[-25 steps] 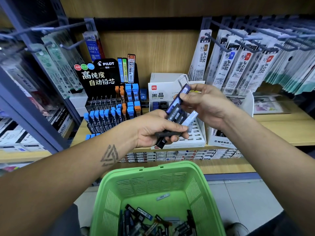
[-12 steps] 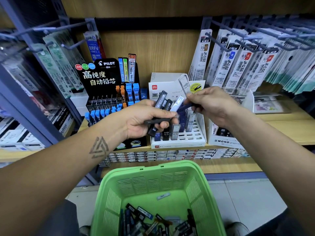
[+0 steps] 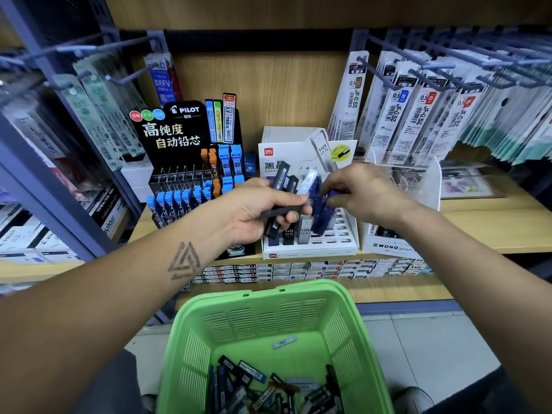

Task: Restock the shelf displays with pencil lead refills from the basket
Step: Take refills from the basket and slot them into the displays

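My left hand [image 3: 257,213] grips a fanned bunch of lead refill cases [image 3: 283,182], black, dark blue and clear, just in front of the white slotted display box [image 3: 337,246] on the shelf. My right hand [image 3: 367,195] pinches a dark blue refill case [image 3: 324,216] that stands tilted over the box's slots, beside several HB 0.5 cases standing in it. Below, the green basket [image 3: 268,318] holds several loose refill cases [image 3: 268,386] at its bottom.
A black Pilot display [image 3: 182,162] with blue and orange cases stands left of the white box. A white Mono box [image 3: 391,245] sits to its right. Hanging refill packs [image 3: 418,109] on hooks crowd the upper right and left. Small boxes line the lower shelf [image 3: 298,270].
Both hands have dropped toward the white display box. My right hand took a dark blue case away from the bunch and brought it down over the slots.
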A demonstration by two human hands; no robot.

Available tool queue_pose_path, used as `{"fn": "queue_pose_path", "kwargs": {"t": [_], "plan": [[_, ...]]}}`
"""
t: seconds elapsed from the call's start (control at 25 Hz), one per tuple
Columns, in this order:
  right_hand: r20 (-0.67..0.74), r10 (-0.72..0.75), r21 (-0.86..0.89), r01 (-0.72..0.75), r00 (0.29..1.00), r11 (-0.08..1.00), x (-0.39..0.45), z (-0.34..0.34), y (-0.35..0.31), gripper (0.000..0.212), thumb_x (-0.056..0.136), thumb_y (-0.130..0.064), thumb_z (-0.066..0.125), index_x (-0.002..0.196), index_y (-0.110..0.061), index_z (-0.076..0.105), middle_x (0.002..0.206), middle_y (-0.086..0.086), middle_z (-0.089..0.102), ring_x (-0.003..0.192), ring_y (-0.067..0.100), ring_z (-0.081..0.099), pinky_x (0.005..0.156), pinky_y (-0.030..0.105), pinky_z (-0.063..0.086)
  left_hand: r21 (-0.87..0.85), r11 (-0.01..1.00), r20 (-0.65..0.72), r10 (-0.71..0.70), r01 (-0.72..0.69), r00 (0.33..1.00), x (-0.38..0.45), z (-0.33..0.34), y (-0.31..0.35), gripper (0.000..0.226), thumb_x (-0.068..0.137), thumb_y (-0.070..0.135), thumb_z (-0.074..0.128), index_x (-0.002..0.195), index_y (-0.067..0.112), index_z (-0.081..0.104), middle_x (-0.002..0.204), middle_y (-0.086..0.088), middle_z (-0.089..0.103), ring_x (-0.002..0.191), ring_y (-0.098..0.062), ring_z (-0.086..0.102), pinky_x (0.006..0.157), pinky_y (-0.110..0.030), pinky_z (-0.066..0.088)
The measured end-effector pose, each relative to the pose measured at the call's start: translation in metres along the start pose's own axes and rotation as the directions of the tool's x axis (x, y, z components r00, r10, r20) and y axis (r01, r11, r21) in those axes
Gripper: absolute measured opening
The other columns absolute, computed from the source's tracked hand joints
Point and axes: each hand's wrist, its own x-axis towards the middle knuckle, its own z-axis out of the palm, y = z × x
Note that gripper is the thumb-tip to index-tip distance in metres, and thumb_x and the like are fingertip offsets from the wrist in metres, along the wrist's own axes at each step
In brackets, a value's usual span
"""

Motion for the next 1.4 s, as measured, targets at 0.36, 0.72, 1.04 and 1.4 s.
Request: {"fn": "queue_pose_path", "kwargs": {"t": [0.36,0.72,1.04,1.4], "plan": [[-0.023,-0.098,-0.009,0.098,0.995,0.995,0.000,0.018,0.001,0.016,0.084,-0.014,0.076,0.096,-0.025,0.076,0.088,-0.005,0.071,0.087,0.018,0.066,0.079,0.031,0.052,0.013,1.000,-0.020,-0.006,0.006,1.000,0.003,0.003,-0.006,0.008,0.086,-0.005,0.068,0.093,-0.001,0.067,0.086,-0.025,0.070,0.049,-0.015,0.053,0.042,-0.019,0.035],[-0.025,-0.110,-0.258,0.100,0.994,0.961,-0.004,0.025,-0.002,0.007,0.088,-0.028,0.071,0.089,-0.021,0.072,0.090,0.005,0.065,0.087,0.031,0.064,0.074,0.043,0.054,-0.022,1.000,-0.002,-0.001,0.001,1.000,0.000,0.005,-0.007,0.006,0.090,-0.001,0.065,0.095,0.002,0.067,0.080,-0.017,0.072,0.049,-0.014,0.052,0.045,-0.020,0.038],[0.352,0.157,0.765,-0.380,0.923,0.519,-0.015,0.010,-0.043,0.031,0.085,0.011,0.066,0.110,-0.002,0.055,0.091,0.027,0.073,0.080,0.036,0.073,0.072,0.037,0.063,-0.234,0.968,-0.081,0.075,-0.092,0.994,0.009,0.004,-0.003,0.005,0.095,0.002,0.059,0.100,0.002,0.061,0.074,-0.010,0.064,0.048,-0.013,0.051,0.045,-0.021,0.041],[0.436,0.165,0.835,-0.466,0.885,0.292,-0.016,0.039,-0.061,0.028,0.083,-0.005,0.076,0.101,-0.010,0.056,0.078,0.017,0.074,0.056,0.017,0.070,0.049,0.020,0.054,-0.344,0.906,-0.179,0.194,-0.246,0.965,0.013,0.001,-0.001,0.005,0.095,0.004,0.061,0.099,0.002,0.060,0.075,-0.008,0.066,0.051,-0.013,0.053,0.056,-0.028,0.047]]}}
